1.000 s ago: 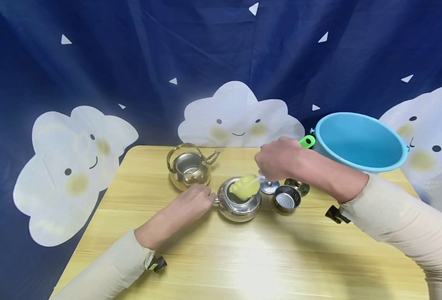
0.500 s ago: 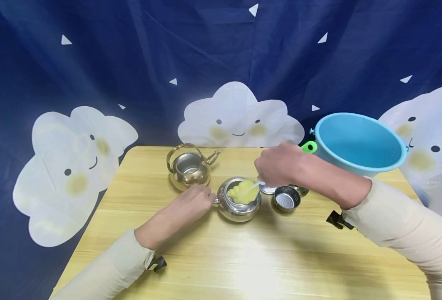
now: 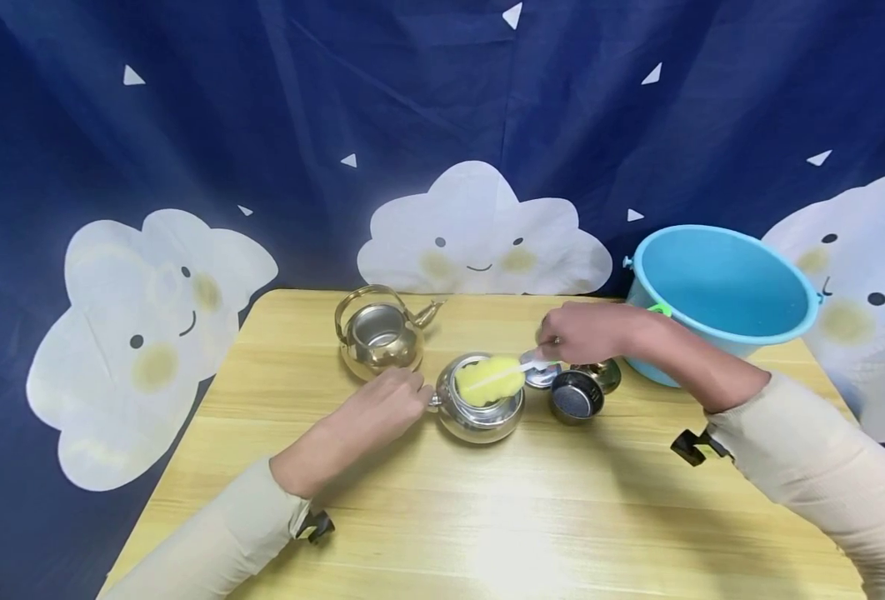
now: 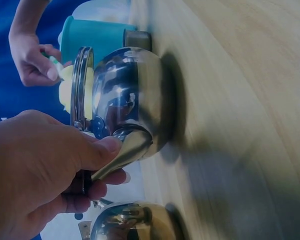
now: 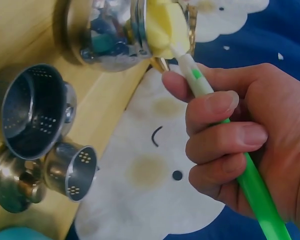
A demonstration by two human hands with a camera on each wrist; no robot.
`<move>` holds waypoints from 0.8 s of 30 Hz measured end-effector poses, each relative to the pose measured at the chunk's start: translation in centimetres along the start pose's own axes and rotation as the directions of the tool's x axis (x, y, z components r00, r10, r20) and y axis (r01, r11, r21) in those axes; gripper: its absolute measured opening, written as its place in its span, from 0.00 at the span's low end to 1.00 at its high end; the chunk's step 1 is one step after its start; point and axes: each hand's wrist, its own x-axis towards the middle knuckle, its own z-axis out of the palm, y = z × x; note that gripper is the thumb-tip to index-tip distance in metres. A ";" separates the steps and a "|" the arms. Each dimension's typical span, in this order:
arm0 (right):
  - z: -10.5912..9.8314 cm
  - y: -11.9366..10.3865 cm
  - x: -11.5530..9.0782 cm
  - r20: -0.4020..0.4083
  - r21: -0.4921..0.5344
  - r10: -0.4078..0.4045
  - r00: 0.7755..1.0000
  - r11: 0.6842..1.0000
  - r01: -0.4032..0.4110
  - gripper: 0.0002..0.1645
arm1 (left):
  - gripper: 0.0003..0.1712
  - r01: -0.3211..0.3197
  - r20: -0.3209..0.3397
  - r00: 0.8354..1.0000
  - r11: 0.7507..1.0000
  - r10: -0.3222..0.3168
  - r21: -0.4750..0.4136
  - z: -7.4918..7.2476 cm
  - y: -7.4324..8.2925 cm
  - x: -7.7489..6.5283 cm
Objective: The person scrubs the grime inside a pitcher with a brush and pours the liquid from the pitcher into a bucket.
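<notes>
My left hand (image 3: 386, 404) pinches the spout (image 4: 125, 155) of a silver teapot (image 3: 480, 421) between thumb and fingers. The lidless pot stands upright on the table. My right hand (image 3: 588, 332) grips the white and green handle (image 5: 262, 200) of a sponge brush, fingers curled round it. Its yellow sponge head (image 3: 491, 380) sits tilted in the pot's mouth, partly above the rim; its lower part is hidden inside. A gold teapot (image 3: 382, 354), also lidless, stands behind my left hand with its handle raised.
Right of the silver teapot lie a perforated strainer basket (image 3: 576, 398), a silver lid (image 3: 538, 372) and a gold lid (image 3: 606, 377). The right wrist view also shows a smaller strainer (image 5: 72, 172). A blue bucket (image 3: 652, 367) stands at the table's back right, before a dark blue curtain (image 3: 300, 125).
My right hand has shifted right and tilted the brush handle lower, towards the bucket. The sponge head has turned in the pot's mouth. My left hand keeps its place on the spout.
</notes>
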 end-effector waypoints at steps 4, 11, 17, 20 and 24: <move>0.3 0.8 -0.1 -0.008 0.046 -0.012 1.000 0.999 0.013 0.18 | 0.06 -0.005 -0.002 1.000 1.000 0.005 0.009 0.0 0.0 0.1; 0.6 1.2 -0.3 -0.034 0.083 -0.031 0.999 0.996 0.034 0.20 | 0.06 -0.009 -0.001 1.000 1.000 0.009 0.019 0.0 0.0 0.1; 0.8 1.2 -0.4 -0.045 0.067 -0.017 0.999 0.998 0.020 0.21 | 0.07 -0.006 0.000 1.000 1.000 0.007 0.014 0.0 0.0 0.1; 0.9 1.1 -0.4 -0.053 0.054 -0.014 0.998 0.998 0.017 0.21 | 0.07 -0.004 0.006 1.000 1.000 0.004 0.009 0.0 0.0 0.1; 0.8 0.9 -0.6 -0.065 0.043 -0.013 0.998 0.999 0.016 0.20 | 0.07 -0.002 0.012 1.000 1.000 0.002 0.003 0.0 0.0 0.1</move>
